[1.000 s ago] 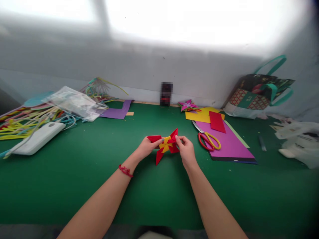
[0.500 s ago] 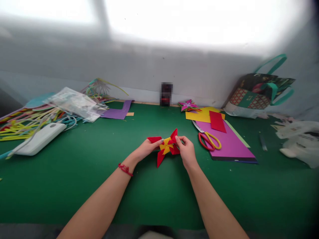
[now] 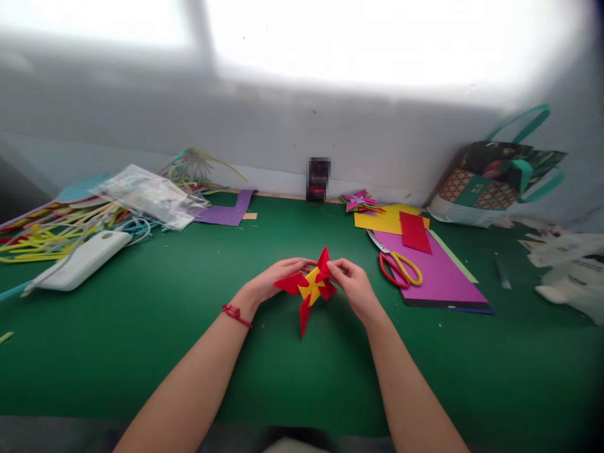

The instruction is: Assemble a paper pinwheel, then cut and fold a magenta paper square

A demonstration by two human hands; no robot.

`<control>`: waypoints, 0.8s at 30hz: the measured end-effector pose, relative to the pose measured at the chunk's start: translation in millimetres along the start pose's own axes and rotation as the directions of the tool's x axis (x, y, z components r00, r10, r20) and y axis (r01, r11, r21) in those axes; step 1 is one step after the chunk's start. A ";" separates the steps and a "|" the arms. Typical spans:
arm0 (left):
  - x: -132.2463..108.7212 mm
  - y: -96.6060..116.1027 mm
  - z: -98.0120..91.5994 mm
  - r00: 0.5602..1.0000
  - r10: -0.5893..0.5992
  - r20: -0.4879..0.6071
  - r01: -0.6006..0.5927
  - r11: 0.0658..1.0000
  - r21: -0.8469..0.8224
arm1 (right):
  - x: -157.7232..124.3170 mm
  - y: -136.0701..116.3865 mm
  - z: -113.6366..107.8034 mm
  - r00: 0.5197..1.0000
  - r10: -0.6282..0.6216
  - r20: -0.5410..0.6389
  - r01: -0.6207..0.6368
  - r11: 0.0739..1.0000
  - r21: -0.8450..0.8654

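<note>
A folded paper star (image 3: 311, 288), shaped like a pinwheel with red points and a yellow middle, is tilted up above the green table between my hands. My right hand (image 3: 355, 286) pinches it by the upper right point, thumb and fingers pressed together. My left hand (image 3: 274, 279) lies along its left side, fingers stretched behind the star toward the top point and partly hidden by it. A red cord bracelet (image 3: 237, 316) is round my left wrist.
Scissors (image 3: 400, 269) with red and yellow handles lie on purple paper (image 3: 446, 270) at the right. Behind are yellow and red sheets and several folded stars (image 3: 361, 201). A power bank (image 3: 85, 261) and pipe cleaners (image 3: 42, 242) lie left; a gift bag (image 3: 481, 185) stands back right.
The star has turned a little and tips more upright, its lower point swinging nearer to me. My left thumb has left its front, and my left fingers have moved behind it.
</note>
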State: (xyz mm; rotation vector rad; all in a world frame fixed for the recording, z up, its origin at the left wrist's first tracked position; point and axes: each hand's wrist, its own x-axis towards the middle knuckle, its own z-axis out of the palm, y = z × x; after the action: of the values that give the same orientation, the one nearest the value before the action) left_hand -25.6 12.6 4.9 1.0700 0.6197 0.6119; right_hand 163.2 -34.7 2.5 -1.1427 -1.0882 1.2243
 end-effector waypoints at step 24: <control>2.2 -5.1 10.4 0.999 0.033 0.010 -0.034 0.973 0.229 | -3.9 1.7 8.2 0.996 -0.075 0.037 0.080 0.987 -0.139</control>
State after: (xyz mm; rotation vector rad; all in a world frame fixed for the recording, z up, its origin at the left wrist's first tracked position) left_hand -15.9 6.1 3.5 1.2999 0.6795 0.5752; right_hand 154.7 -38.2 1.8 -1.1791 -1.2469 1.1226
